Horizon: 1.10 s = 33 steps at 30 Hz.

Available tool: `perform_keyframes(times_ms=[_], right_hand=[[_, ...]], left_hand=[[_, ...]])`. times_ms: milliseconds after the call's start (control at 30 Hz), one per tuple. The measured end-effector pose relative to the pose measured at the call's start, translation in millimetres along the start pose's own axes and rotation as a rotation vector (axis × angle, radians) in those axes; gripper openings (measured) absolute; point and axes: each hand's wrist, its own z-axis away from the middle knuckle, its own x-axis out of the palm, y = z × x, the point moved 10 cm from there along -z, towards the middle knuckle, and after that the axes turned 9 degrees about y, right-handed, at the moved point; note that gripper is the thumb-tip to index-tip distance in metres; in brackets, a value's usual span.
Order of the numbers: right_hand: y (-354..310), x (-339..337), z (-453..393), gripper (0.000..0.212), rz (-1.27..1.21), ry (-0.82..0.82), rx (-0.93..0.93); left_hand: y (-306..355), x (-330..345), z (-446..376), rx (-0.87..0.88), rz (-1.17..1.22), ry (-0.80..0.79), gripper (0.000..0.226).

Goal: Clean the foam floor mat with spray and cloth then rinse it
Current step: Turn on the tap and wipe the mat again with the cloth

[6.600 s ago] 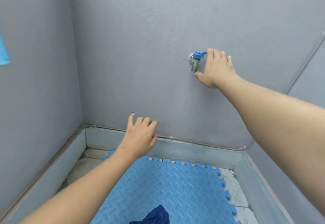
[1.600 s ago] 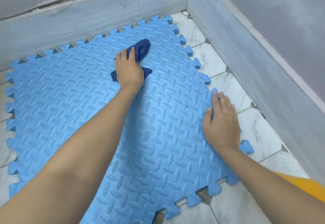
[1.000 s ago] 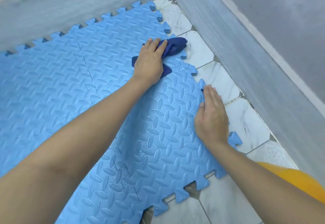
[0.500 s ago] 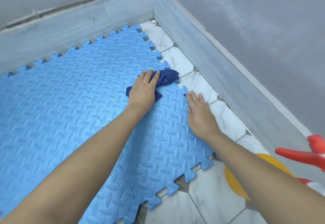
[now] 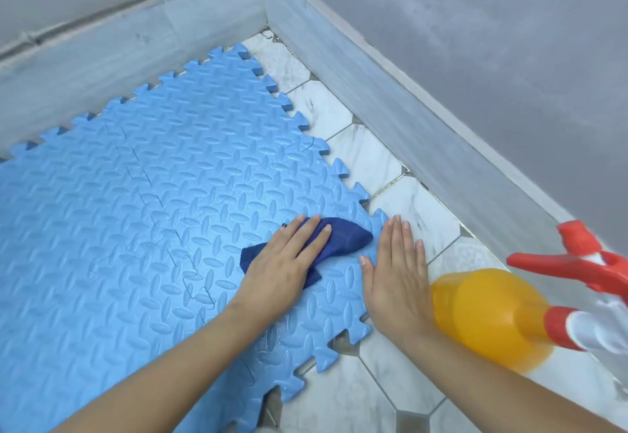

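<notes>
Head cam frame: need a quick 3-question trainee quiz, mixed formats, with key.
1. Multiple choice: what lies under the left hand? A) dark blue cloth B) yellow sponge C) scrub brush
2. True or false: the right hand grips the spray bottle.
3. Fill in: the blue foam floor mat lies on a white ____ floor.

Key:
1. A: the dark blue cloth sits under flat fingers on the mat.
2. False: the right hand rests flat on the mat's toothed edge; the yellow bottle with a red trigger stands untouched to its right.
3. tiled
</notes>
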Motion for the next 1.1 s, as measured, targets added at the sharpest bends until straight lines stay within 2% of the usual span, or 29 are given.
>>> perform_keyframes(times_ms=[167,233,333,433,600,700,800,867,933,1000,1100], right_hand=[[-1,-4,3,0.066,-0.007,0.063,-0.009],[-2,-5,2,0.067,0.0,0.069,-0.015],[-2,-6,2,0.068,0.003,0.072,-0.019],[-3,-5,1,0.069,0.006,0.072,-0.031],[-5,-5,-1,0.069,0.005,0.072,-0.024],[-7,-6,-3,0.07,0.015,0.07,-0.014],[-5,-5,-1,0.07,0.026,0.058,-0.018],[-3,-3,-2,0.071,0.042,0.05,-0.027],[1,-2,0,0.07,0.058,0.047,-0.033],[0,-2,0,0.069,0.051,0.052,-0.037],[-3,-2,0,0.067,0.025,0.054,-0.052]], left_hand=[[-48,-2,-88,-0.257,-0.039,0.027,0.068],[-53,-1,-113,-0.285,-0.039,0.02,0.068],[-42,-3,-106,-0.153,0.007,0.034,0.061],[-30,-5,-48,0.001,-0.035,0.022,0.058],[-10,-16,52,0.091,-0.049,-0.057,0.051],[-32,-21,35,-0.055,0.004,-0.012,0.055],[-54,-18,-17,-0.277,0.048,0.061,0.064],[-55,-12,-49,-0.343,0.063,0.076,0.066],[-42,-6,-65,-0.305,0.078,0.082,0.061],[-21,-3,-56,-0.168,0.084,0.073,0.058],[2,-4,5,-0.009,0.07,0.016,0.052]])
